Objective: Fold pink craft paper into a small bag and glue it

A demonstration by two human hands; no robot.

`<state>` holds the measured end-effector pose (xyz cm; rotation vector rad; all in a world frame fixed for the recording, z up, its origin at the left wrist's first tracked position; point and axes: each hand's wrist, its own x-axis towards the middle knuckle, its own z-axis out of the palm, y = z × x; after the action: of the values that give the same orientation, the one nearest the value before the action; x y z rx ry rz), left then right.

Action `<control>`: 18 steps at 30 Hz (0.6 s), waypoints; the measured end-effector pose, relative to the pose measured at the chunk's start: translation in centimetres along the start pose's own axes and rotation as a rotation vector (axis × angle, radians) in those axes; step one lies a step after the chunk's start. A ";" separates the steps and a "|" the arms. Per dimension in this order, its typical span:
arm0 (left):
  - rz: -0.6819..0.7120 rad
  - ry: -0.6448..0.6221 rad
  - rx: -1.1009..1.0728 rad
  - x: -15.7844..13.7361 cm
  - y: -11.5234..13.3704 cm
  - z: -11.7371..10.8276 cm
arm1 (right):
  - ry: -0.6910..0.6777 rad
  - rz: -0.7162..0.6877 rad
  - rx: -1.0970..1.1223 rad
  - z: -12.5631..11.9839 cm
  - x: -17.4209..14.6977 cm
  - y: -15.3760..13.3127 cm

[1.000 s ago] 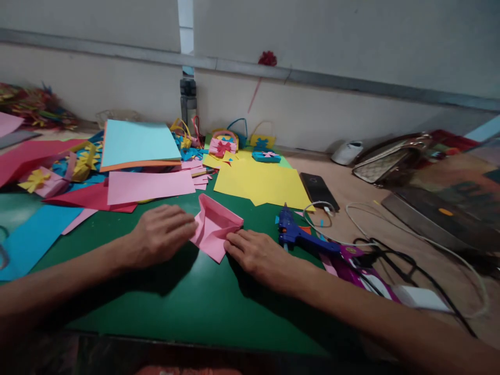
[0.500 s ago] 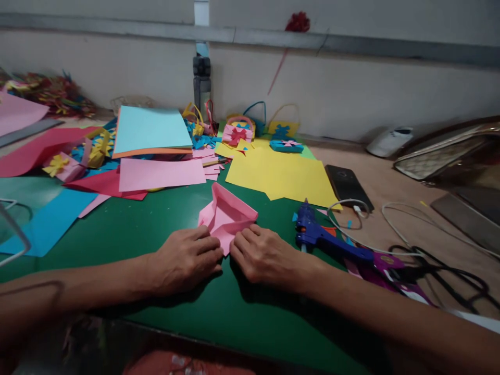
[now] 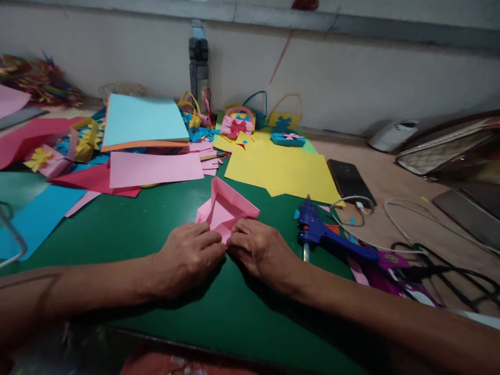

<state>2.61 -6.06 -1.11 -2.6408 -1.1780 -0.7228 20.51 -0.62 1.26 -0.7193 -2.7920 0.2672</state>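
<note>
A folded pink paper [image 3: 228,205] lies on the green table top [image 3: 164,208], its far and right edges standing up like the walls of a small box. At its near left part, my left hand [image 3: 193,252] has its fingers closed on the paper. My right hand [image 3: 260,250] grips the near right part, fingers bent and pressed together. Both hands' fingertips almost meet at the paper's near corner, which they partly hide.
To the right lie a blue glue gun [image 3: 322,234], a black phone [image 3: 349,182] and white cable. Yellow sheets [image 3: 285,172] and small paper bags [image 3: 237,125] are farther back. On the left are a light blue sheet stack [image 3: 146,122] and a pink strip [image 3: 156,169].
My right fingers have moved in over the paper's near corner, and that corner is now more covered. The hands have come closer together. The camera view has tipped slightly downward.
</note>
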 end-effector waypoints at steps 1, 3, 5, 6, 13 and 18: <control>-0.003 -0.005 -0.012 -0.2 0.1 -0.2 | -0.015 0.029 0.022 0.0 0.1 -0.1; -0.010 -0.019 -0.045 -0.7 0.1 -0.7 | -0.046 0.090 0.070 -0.1 0.3 -0.2; -0.014 -0.039 -0.069 -1.1 0.1 -1.2 | -0.073 0.154 0.118 -0.1 0.5 -0.3; -0.014 -0.046 -0.074 -1.2 0.1 -1.3 | -0.082 0.183 0.139 -0.1 0.5 -0.4; 0.025 -0.075 -0.065 -2.0 -0.3 -0.9 | -0.134 0.323 0.123 -0.2 1.1 -1.1; 0.022 -0.044 -0.074 -2.4 -0.3 -0.5 | -0.183 0.385 0.016 -0.5 1.6 -1.4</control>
<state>0.81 -7.57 -1.82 -2.7391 -1.1528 -0.7207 18.61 -1.00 2.34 -1.2882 -2.7917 0.4442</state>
